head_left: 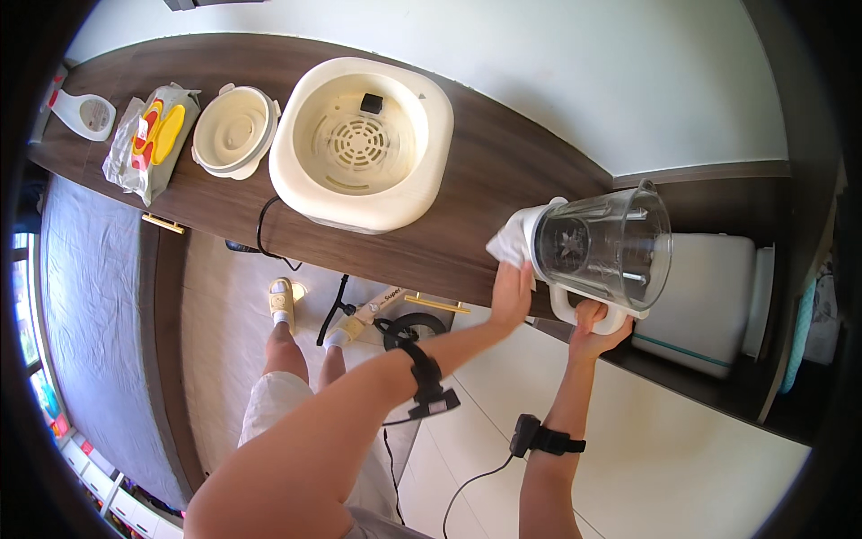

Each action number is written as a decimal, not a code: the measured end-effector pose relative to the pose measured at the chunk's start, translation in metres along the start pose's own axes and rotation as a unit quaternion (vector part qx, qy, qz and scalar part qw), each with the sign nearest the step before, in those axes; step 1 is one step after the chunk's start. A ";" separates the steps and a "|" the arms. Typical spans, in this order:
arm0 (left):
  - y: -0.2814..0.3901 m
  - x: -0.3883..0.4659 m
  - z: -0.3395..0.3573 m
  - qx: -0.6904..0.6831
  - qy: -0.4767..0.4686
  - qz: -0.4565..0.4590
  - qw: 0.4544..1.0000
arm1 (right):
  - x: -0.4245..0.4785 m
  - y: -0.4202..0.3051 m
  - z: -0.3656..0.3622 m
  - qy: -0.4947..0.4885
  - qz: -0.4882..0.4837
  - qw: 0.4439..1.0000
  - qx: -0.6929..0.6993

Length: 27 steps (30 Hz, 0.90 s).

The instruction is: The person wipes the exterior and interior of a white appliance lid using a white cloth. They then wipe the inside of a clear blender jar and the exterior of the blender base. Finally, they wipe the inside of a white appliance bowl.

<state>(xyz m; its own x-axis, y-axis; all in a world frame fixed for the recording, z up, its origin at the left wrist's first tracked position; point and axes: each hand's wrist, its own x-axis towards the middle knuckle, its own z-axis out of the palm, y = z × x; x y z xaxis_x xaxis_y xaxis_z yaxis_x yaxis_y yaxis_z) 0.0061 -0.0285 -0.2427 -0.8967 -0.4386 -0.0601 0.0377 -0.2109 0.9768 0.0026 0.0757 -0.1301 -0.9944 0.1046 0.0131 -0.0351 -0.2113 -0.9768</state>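
A glass blender jug with a white base and handle is tipped on its side over the right end of the dark wooden counter. Around its white handle my right hand is closed. My left hand presses a white wipe against the jug's base end; some fingers are hidden behind the wipe. Left of the jug stands the cream blender housing, its round well facing up with a vented floor. Beside it lies a round cream lid, inner side up.
Further left are a wet-wipes pack with its yellow flap and a white spray bottle. A black cord hangs over the counter edge. A grey case sits in the right compartment. Below is a small bike.
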 end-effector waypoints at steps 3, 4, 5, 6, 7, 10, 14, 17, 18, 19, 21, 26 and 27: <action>0.006 0.011 0.013 0.045 0.029 0.027 0.998 | -0.005 0.003 0.017 0.043 -0.002 0.999 -0.010; 0.010 0.027 0.009 0.063 0.031 0.036 0.997 | -0.005 0.004 0.016 0.065 0.017 0.998 0.009; 0.014 0.047 0.007 -0.029 -0.011 0.003 1.000 | -0.003 0.008 0.008 0.136 0.024 0.989 0.049; 0.005 0.074 0.005 -0.001 -0.004 -0.022 1.000 | -0.001 0.004 0.018 0.097 0.007 0.995 0.022; -0.003 0.093 0.007 0.028 -0.002 -0.052 0.998 | 0.000 0.001 0.025 0.063 -0.010 0.998 -0.005; -0.016 0.099 0.001 -0.049 -0.012 -0.044 0.998 | 0.001 0.006 0.041 0.094 -0.046 0.994 -0.019; -0.022 0.024 -0.029 -0.088 -0.078 -0.160 0.980 | -0.003 0.014 0.057 0.164 -0.050 0.985 -0.009; 0.002 -0.016 -0.076 -0.291 -0.220 -0.349 0.863 | -0.002 0.026 0.034 0.128 -0.070 0.989 -0.007; 0.032 -0.017 -0.098 -0.338 -0.211 -0.365 0.842 | -0.005 0.030 0.015 0.082 -0.067 0.994 -0.010; 0.037 -0.015 -0.120 -0.271 -0.210 -0.361 0.867 | -0.010 0.030 0.018 0.124 -0.067 0.989 -0.032; 0.043 -0.006 -0.161 -0.137 -0.202 -0.347 0.906 | -0.013 0.025 0.035 0.206 -0.069 0.973 -0.077; 0.153 0.020 -0.280 -0.059 -0.071 -0.347 0.933 | -0.088 0.050 0.089 0.393 0.062 0.909 -0.123; 0.164 0.024 -0.300 -0.044 -0.075 -0.354 0.931 | -0.113 0.075 0.092 0.291 0.081 0.941 -0.155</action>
<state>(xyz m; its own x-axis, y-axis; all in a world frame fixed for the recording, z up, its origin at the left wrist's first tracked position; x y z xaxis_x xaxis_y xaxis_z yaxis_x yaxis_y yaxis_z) 0.1233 -0.3351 -0.1460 -0.7625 -0.0364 -0.6460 -0.5556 -0.4750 0.6825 0.1034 -0.0416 -0.1848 -0.7585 0.6287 -0.1717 0.2316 0.0137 -0.9727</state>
